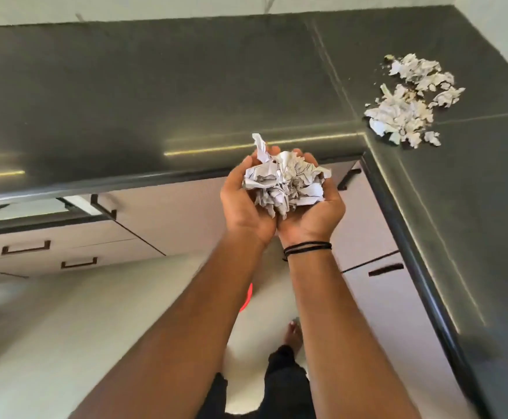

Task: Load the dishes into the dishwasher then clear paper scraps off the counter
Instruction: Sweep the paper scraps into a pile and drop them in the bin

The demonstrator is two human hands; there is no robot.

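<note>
My left hand [242, 207] and my right hand [316, 214] are cupped together, palms up, just in front of the counter's inner corner. Between them lies a heap of crumpled white paper scraps [283, 184], held by both hands. A black cord circles my right wrist. More torn paper scraps [407, 107] lie in a loose pile on the dark grey L-shaped counter [156, 95], up and to the right of my hands.
Pale cabinet drawers with dark handles [26, 247] run under the counter at left, and a cabinet door [385, 269] stands at right. A drawer or door at left [77, 204] is ajar. Below are a light floor, a red object [246, 297] and my bare foot [293, 332].
</note>
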